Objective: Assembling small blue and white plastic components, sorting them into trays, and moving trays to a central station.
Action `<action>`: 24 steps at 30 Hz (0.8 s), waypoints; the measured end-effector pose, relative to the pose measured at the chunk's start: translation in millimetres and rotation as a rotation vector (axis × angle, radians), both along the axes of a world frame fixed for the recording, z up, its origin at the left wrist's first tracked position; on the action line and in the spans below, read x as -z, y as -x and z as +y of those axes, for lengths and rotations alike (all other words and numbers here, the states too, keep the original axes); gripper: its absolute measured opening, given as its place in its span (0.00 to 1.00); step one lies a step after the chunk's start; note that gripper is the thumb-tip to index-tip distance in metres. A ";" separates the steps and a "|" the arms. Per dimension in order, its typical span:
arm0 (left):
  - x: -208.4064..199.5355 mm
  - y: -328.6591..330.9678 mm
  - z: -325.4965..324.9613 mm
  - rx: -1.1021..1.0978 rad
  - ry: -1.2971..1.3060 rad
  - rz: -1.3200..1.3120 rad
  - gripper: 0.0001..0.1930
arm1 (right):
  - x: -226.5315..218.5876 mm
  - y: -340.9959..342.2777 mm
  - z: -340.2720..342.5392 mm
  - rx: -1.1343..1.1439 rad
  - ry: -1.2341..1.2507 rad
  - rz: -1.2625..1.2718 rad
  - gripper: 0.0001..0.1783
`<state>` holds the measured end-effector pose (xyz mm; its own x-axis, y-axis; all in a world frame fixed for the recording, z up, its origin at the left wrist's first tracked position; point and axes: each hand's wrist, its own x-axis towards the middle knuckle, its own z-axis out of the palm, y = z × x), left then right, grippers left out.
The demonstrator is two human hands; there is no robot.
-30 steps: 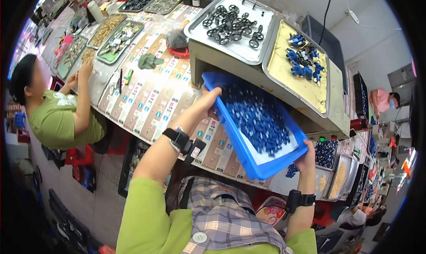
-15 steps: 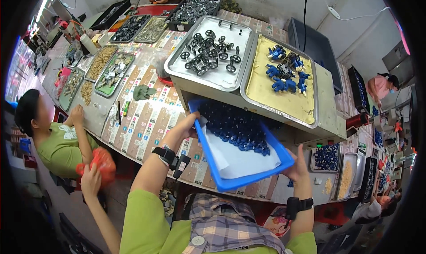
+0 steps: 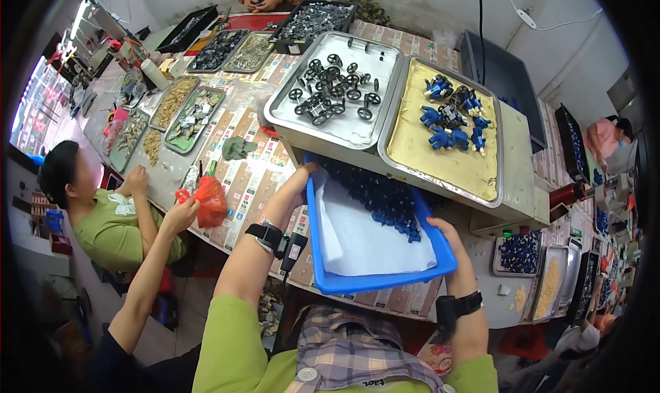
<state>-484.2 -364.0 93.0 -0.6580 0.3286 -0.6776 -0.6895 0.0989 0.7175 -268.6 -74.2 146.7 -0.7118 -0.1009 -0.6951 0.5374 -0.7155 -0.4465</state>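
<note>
I hold a blue plastic tray [image 3: 385,282] between my two hands, its far part under a raised metal stand [image 3: 533,183]. White lining paper [image 3: 350,231] covers its floor, and many small dark blue parts [image 3: 385,204] lie heaped toward the far right. My left hand [image 3: 304,178] grips the left rim near the far corner, its fingers partly hidden. At the right rim, my right hand [image 3: 452,240] is closed round the edge with the thumb on top.
Above, one metal tray [image 3: 292,115] bears black wheel-and-axle parts, another [image 3: 443,197] blue figure-like parts. Trays of small pieces [image 3: 196,118] stand left. A seated person [image 3: 103,221] is at the left; another person's hand [image 3: 180,214] holds a red plastic bag [image 3: 211,202].
The blue tray has turned so its near edge lies more level, and my right hand has moved farther along its rim. The other person's red bag has moved up and right, over the table edge.
</note>
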 end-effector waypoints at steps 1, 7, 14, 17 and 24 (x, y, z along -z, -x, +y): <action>-2.6 -1.8 1.6 -0.005 0.005 0.008 0.16 | 0.5 0.0 1.9 -0.005 0.005 0.008 0.17; -4.2 -8.8 11.0 -0.057 0.027 0.004 0.14 | 31.6 -5.5 16.6 -0.001 -0.179 0.003 0.14; -19.3 -18.7 9.7 -0.055 0.052 -0.032 0.14 | 2.7 -10.1 5.0 0.019 -0.103 0.010 0.16; -26.8 -12.7 7.5 0.045 0.054 -0.094 0.17 | 13.6 -8.8 11.7 0.021 -0.067 -0.003 0.17; -26.4 -20.8 2.6 -0.063 -0.022 0.021 0.12 | 0.6 -15.9 -4.8 0.014 0.009 0.070 0.22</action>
<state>-463.3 -361.4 119.5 -0.6921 0.3010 -0.6561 -0.6783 0.0396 0.7337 -252.6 -79.0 146.0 -0.7604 -0.0964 -0.6423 0.4947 -0.7267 -0.4766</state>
